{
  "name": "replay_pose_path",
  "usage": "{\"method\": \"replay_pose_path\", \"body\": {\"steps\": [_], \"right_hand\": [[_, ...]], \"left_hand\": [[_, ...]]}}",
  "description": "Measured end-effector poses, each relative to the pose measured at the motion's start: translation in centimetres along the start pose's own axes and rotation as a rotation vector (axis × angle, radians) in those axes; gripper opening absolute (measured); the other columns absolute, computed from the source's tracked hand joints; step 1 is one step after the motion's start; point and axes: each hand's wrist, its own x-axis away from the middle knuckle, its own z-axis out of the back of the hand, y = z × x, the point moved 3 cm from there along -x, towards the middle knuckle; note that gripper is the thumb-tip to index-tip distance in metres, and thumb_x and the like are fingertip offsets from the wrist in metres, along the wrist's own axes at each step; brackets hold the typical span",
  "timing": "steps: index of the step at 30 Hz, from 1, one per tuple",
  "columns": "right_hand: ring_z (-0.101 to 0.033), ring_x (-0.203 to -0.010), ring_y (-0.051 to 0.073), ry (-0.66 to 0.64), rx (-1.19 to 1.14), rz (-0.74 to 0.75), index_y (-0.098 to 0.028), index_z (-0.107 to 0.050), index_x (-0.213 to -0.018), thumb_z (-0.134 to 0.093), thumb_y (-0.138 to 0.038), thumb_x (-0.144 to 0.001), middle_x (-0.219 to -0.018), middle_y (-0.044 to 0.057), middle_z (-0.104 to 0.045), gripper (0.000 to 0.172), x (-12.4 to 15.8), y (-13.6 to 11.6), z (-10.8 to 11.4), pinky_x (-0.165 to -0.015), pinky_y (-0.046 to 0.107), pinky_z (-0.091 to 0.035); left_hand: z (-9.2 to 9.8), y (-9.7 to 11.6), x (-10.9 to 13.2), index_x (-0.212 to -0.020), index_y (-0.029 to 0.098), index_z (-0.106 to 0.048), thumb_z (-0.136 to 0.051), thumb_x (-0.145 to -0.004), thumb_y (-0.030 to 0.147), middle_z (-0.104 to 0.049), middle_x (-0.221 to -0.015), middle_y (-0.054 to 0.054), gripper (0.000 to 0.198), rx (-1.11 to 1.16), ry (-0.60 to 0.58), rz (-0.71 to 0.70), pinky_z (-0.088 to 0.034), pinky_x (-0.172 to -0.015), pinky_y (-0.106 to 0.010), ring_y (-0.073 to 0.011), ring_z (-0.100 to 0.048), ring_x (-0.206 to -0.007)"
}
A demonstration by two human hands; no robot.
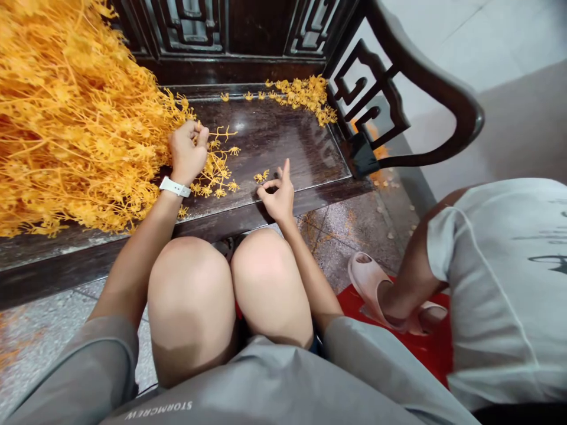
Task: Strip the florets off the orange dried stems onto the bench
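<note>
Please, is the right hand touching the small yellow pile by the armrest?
Apart: the head view shows the dark bench surface between the right hand and the small yellow pile.

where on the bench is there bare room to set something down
The widest bare patch is the right part of the bench, between the small orange pieces at the back, the armrest and the right hand, with one loose piece by that hand. The left is crowded: the big orange heap, the left hand and the sprigs beside it.
</note>
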Motion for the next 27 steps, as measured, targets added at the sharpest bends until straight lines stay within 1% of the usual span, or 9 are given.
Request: {"method": "replay_pose_path", "body": {"steps": [3, 5, 9, 12, 15, 18, 22, 24, 27], "right_hand": [[-0.044, -0.164, 0.04, 0.01, 0.083, -0.012, -0.024, 0.007, -0.182, -0.071, -0.041, -0.093, -0.164, 0.021, -0.06, 0.119, -0.2, 0.2, 0.0, -0.131, 0.071, -0.037], [-0.044, -0.163, 0.042, 0.012, 0.11, -0.023, -0.025, 0.004, -0.182, -0.069, -0.044, -0.095, -0.173, 0.022, -0.05, 0.115, -0.2, 0.4, 0.1, -0.129, 0.073, -0.038], [-0.054, -0.148, 0.039, -0.009, 0.102, -0.026, -0.029, -0.032, -0.175, -0.066, -0.04, -0.099, -0.158, 0.016, -0.068, 0.085, -0.2, 0.2, 0.4, -0.124, 0.071, -0.043], [-0.062, -0.133, 0.035, 0.008, 0.053, -0.017, -0.024, -0.061, -0.153, -0.067, -0.039, -0.101, -0.133, 0.014, -0.08, 0.055, -0.3, -0.5, 0.8, -0.122, 0.064, -0.047], [-0.068, -0.119, 0.031, 0.035, -0.042, 0.023, -0.024, -0.073, -0.134, -0.064, -0.047, -0.106, -0.117, 0.011, -0.083, 0.037, -0.5, -1.4, 1.1, -0.116, 0.055, -0.052], [-0.071, -0.109, 0.028, -0.008, -0.149, 0.071, -0.025, -0.074, -0.132, -0.061, -0.058, -0.109, -0.115, 0.01, -0.081, 0.043, -0.5, -2.3, 0.9, -0.107, 0.049, -0.057], [-0.07, -0.101, 0.024, -0.163, -0.259, 0.086, -0.026, -0.07, -0.142, -0.062, -0.069, -0.105, -0.122, 0.01, -0.077, 0.057, -0.4, -3.1, -0.4, -0.093, 0.043, -0.059], [-0.069, -0.098, 0.023, -0.207, -0.264, 0.1, -0.025, -0.07, -0.141, -0.067, -0.071, -0.102, -0.122, 0.01, -0.075, 0.061, -0.4, -3.3, -0.9, -0.09, 0.041, -0.059], [-0.065, -0.087, 0.02, -0.19, -0.284, 0.077, -0.023, -0.074, -0.127, -0.069, -0.072, -0.1, -0.106, 0.007, -0.074, 0.056, -0.6, -3.2, -1.4, -0.084, 0.038, -0.056]], "left_hand": [[-0.1, -0.2, 0.0, -0.088, 0.024, -0.065, -0.069, -0.1, 0.041, -0.06, -0.066, 0.002, 0.021, 0.029, -0.006, 0.008, -0.053, -0.073, -0.031, -0.0179, -0.065, -0.066], [0.0, -0.4, -0.1, -0.088, 0.024, -0.065, -0.07, -0.1, 0.04, -0.059, -0.065, 0.002, 0.021, 0.049, -0.002, 0.019, -0.053, -0.071, -0.03, -0.0175, -0.064, -0.064], [0.0, -0.2, 0.0, -0.088, 0.024, -0.064, -0.072, -0.1, 0.043, -0.06, -0.066, 0.002, 0.024, 0.097, -0.018, 0.029, -0.052, -0.068, -0.029, -0.0167, -0.064, -0.064], [-0.6, 0.4, 0.2, -0.086, 0.023, -0.062, -0.075, -0.1, 0.049, -0.061, -0.065, 0.003, 0.032, 0.191, -0.094, 0.056, -0.049, -0.059, -0.025, -0.0134, -0.06, -0.058], [-1.5, 1.5, 0.9, -0.087, 0.023, -0.063, -0.076, -0.1, 0.053, -0.064, -0.065, 0.002, 0.035, 0.336, -0.202, 0.135, -0.046, -0.051, -0.022, -0.0102, -0.057, -0.051], [-2.5, 3.1, 2.1, -0.093, 0.023, -0.064, -0.079, -0.099, 0.056, -0.071, -0.071, 0.0, 0.037, 0.486, -0.324, 0.227, -0.053, -0.052, -0.021, -0.0103, -0.063, -0.052], [-3.5, 5.7, 4.1, -0.096, 0.02, -0.069, -0.091, -0.087, 0.059, -0.079, -0.088, -0.005, 0.046, 0.63, -0.491, 0.303, -0.062, -0.06, -0.023, -0.0127, -0.074, -0.064], [-3.8, 6.7, 5.0, -0.1, 0.018, -0.074, -0.095, -0.084, 0.057, -0.081, -0.095, -0.007, 0.047, 0.7, -0.587, 0.352, -0.067, -0.068, -0.025, -0.0147, -0.079, -0.075], [-3.8, 7.5, 5.7, -0.115, 0.018, -0.08, -0.097, -0.083, 0.048, -0.083, -0.104, -0.009, 0.046, 0.795, -0.733, 0.442, -0.072, -0.085, -0.033, -0.0189, -0.083, -0.091]]}}
